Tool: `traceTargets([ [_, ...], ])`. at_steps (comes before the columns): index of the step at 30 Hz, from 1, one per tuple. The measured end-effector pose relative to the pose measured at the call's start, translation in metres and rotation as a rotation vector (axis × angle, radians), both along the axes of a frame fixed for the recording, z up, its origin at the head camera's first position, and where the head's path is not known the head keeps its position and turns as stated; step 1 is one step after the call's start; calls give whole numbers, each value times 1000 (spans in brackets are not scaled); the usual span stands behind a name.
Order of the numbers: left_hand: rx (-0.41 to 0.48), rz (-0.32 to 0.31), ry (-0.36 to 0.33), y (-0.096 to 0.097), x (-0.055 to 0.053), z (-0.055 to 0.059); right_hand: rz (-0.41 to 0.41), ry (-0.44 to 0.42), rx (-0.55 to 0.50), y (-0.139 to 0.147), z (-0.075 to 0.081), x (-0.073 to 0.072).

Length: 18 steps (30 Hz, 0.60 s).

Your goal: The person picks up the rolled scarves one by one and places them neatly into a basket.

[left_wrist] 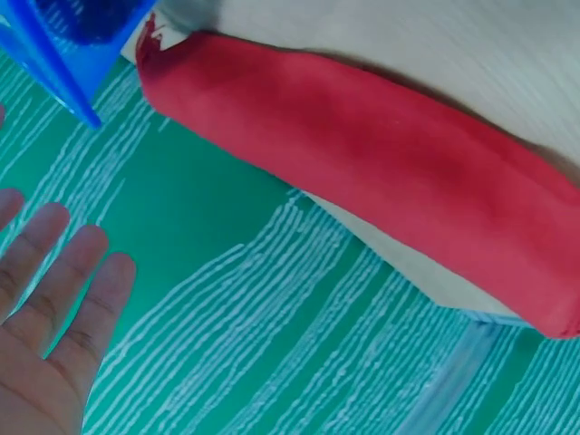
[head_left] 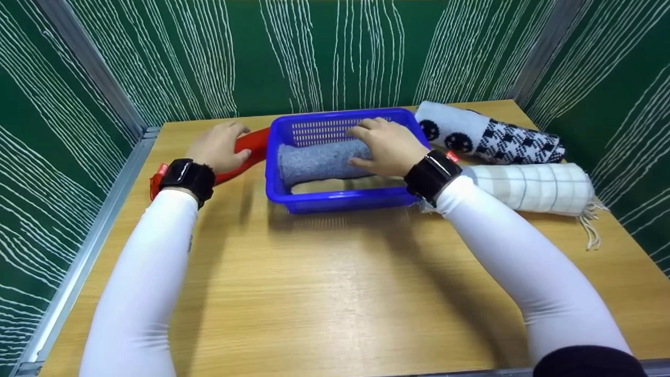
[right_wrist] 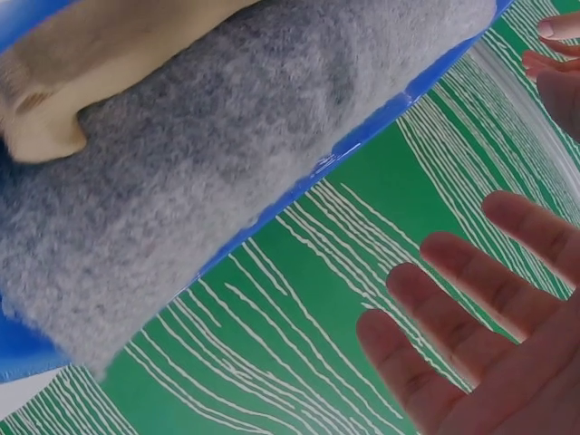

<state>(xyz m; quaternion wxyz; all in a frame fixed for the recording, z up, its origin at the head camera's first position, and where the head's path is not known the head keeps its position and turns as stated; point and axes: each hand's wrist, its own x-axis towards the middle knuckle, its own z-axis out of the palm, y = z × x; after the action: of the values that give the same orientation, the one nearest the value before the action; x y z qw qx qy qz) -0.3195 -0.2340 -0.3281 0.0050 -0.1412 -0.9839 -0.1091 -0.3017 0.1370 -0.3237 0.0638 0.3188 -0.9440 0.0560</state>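
A blue plastic basket (head_left: 335, 198) stands at the back middle of the table, holding a rolled grey scarf (head_left: 319, 161) and, in front of it, a beige rolled cloth (head_left: 319, 186). My right hand (head_left: 390, 145) is over the basket's right part, its fingers spread above the grey scarf (right_wrist: 236, 127) with nothing in them. Left of the basket, my left hand (head_left: 217, 146) hovers over a rolled red scarf (head_left: 255, 144). In the left wrist view its fingers (left_wrist: 68, 272) are extended and apart from the red scarf (left_wrist: 362, 136).
Right of the basket lie a grey, black-patterned rolled scarf (head_left: 471, 133) and a white checked rolled scarf (head_left: 539, 188) with fringe. Green panels (head_left: 335, 57) with white lines enclose the wooden table (head_left: 314, 293) at the back and sides.
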Motion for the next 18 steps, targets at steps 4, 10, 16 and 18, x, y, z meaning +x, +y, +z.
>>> traceTargets([
  [4,-5,17,-4,-8,0,-3,8,-9,-8,-3,-4,3],
  [10,-5,77,-28,-15,-1,-9,22,-15,-19,-5,-7,8],
  [16,-18,99,-32,-22,-1,-14,45,-13,-23,-8,-8,12],
  [18,-20,99,-34,-25,-2,-15,51,-14,-24,-9,-9,14],
])
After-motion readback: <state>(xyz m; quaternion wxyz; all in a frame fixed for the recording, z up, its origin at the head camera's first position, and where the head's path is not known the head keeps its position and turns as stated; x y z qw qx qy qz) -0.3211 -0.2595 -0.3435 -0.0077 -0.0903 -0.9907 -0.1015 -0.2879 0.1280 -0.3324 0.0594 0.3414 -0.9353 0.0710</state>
